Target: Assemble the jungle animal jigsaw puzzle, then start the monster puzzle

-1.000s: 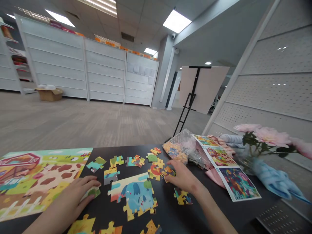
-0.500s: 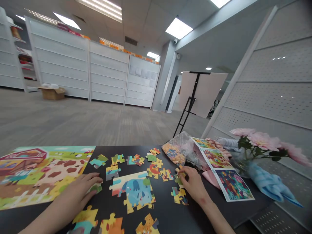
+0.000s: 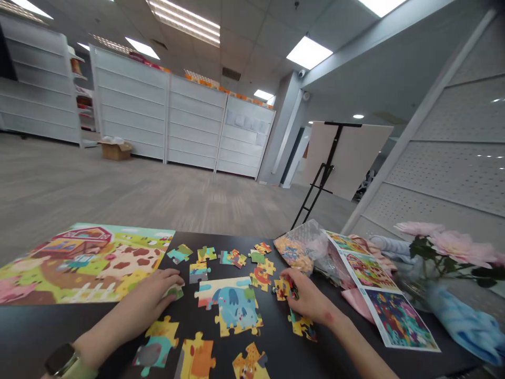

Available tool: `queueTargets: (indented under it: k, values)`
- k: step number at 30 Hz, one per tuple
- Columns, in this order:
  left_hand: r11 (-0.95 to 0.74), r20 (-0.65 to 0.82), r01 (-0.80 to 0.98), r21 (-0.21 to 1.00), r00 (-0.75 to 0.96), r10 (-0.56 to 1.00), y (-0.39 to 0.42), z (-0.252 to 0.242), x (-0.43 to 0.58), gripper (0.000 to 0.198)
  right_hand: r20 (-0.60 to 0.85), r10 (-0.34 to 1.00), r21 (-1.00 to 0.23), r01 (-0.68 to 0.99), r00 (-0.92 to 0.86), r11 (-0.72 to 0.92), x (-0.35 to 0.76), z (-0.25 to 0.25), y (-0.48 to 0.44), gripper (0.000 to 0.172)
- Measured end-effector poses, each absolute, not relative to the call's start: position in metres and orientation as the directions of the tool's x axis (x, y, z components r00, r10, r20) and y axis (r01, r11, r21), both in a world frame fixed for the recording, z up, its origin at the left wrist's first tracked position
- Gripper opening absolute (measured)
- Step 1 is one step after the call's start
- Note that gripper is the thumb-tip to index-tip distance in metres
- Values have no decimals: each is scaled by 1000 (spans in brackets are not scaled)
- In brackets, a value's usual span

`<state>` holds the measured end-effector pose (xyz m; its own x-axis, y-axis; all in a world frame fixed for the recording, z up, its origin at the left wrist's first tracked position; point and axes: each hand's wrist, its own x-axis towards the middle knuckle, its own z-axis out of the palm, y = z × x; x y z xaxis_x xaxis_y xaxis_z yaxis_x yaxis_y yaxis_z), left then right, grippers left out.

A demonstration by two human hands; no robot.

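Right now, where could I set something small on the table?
Bare table lies below the farm picture, beside the left forearm, and between the right forearm and print. Pieces crowd around the elephant; bag, cloths and flowers crowd the right side.

You get light from bright ceiling panels (image 3: 310,52); beyond the right edge of the worktop (image 3: 276,325), flowers (image 3: 457,247) look soft and stretched.

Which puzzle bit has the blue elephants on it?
The largest puzzle section, lying between the left hand and the right hand. It shows a big and a little blue elephant; the other pieces around it are smaller.
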<state>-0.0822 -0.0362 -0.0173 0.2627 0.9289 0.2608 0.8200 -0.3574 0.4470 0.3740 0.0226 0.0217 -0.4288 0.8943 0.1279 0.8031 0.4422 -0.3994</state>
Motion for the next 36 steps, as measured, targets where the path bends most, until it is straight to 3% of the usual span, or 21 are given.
queueTargets:
  k: [4, 8, 10, 12, 14, 19, 28, 33, 36]
  values:
    - [-392, 329, 775, 495, 251, 910, -44, 4, -67, 26, 277, 839, -416, 729, -469, 545, 352, 24, 13, 55]
    - [-349, 288, 565, 747, 198, 937, -61, 16, -26, 28, 312, 748, -512, 560, -586, 652, 293, 37, -9, 55]
    - [-249, 175, 364, 897, 225, 959, -69, 11, -6, 43, 295, 673, -567, 443, -678, 694, 258, 45, -20, 58]
    - [-181, 125, 197, 963, 266, 956, -74, 2, 8, 61, 279, 600, -609, 345, -750, 715, 229, 49, -26, 57]
    - [-158, 116, 150, 976, 256, 960, -76, -6, 11, 66, 268, 569, -662, 281, -777, 695, 211, 48, -25, 53]
    - [-62, 27, 214, 975, 162, 986, -76, -14, 0, 51, 227, 640, -722, 315, -734, 616, 209, 32, -8, 42]
    - [37, -71, 185, 982, 179, 981, -78, -15, 4, 50, 189, 624, -698, 343, -758, 629, 210, 29, -20, 66]
    - [45, -73, 130, 991, 220, 973, -79, -11, 5, 43, 235, 570, -635, 319, -787, 703, 208, 22, -20, 46]
    - [34, -74, 181, 983, 220, 973, -85, -11, 6, 59, 237, 536, -577, 326, -811, 749, 209, 20, -19, 42]
